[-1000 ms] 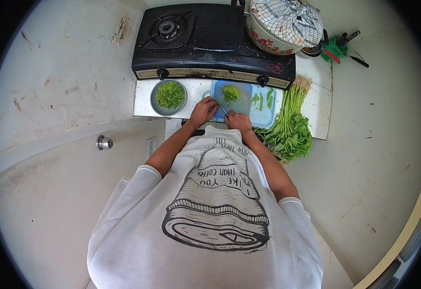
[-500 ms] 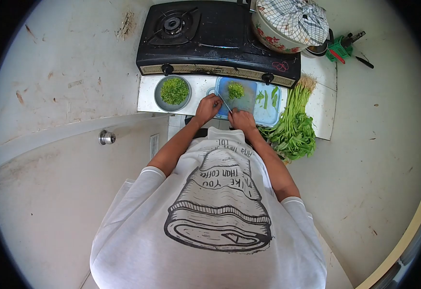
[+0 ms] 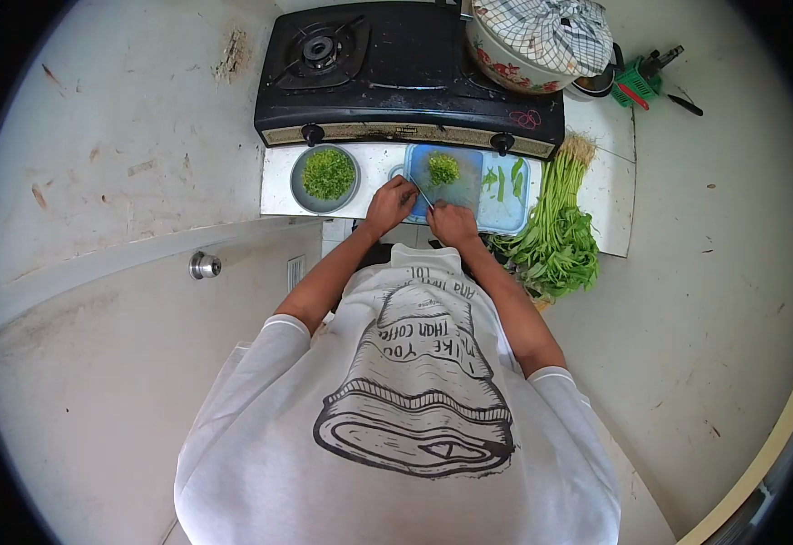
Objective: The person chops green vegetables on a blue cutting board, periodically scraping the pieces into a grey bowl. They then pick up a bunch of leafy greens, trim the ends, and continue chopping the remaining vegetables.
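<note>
My right hand is wrapped round the handle of a knife, whose blade slants up and left over the blue cutting board. Close to the blade tip, my left hand has its fingers curled together at the board's left edge; what they pinch, if anything, is hidden. A small heap of finely chopped greens lies on the board beyond the blade. Several green pieces rest to its right on the light blue tray under the board. More chopped greens fill a round grey dish on the left.
A black gas stove stands right behind the board, bearing a flowered pot covered with a checked cloth. A bunch of leafy stalks hangs over the counter edge at right. A green basket sits at back right.
The view has shifted slightly. Both hands keep nearly the same place at the knife and board, and the chopped heap looks much the same.
</note>
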{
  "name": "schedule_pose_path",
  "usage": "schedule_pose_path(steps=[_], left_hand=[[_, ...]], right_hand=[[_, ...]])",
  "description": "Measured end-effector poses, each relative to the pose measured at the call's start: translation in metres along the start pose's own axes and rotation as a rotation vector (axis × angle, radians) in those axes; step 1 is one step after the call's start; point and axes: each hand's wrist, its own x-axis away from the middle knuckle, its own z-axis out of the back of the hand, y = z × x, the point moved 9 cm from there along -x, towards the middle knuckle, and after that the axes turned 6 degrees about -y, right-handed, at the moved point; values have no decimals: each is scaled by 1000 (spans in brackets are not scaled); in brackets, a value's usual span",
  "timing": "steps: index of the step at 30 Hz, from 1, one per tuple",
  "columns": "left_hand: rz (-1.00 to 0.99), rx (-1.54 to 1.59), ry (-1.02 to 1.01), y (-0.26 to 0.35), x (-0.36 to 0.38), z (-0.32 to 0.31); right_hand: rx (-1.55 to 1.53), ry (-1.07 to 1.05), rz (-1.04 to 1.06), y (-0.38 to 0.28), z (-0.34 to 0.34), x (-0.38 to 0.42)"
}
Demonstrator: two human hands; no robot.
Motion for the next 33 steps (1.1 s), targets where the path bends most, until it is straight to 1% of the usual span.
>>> schedule_pose_path(steps=[3,6,12,21,24,27,30,33], left_hand=[[45,-26,-74,-4,-3,-2],[-3,-63,-25,5,-5,2],[118,-9,-14,-4,-7,-2],[135,-113,-19,-9,-4,-5],[129,-68,16,-7,-2,-3],[137,-61,-1,-6,0,-4],[74,-71,48,2,3,1],[97,-81,28,1,5,2]], right_hand=[[17,21,-13,4,-3,6],[13,42,-31,9,-5,8],[-34,46,-36,12,-2,6],[-9,8,-1,1,-4,4],[-8,7,5,2,-6,3],[-6,16,3,1,-5,0],[3,20,-13,0,0,-1],[-15,51,-20,6,2,3]])
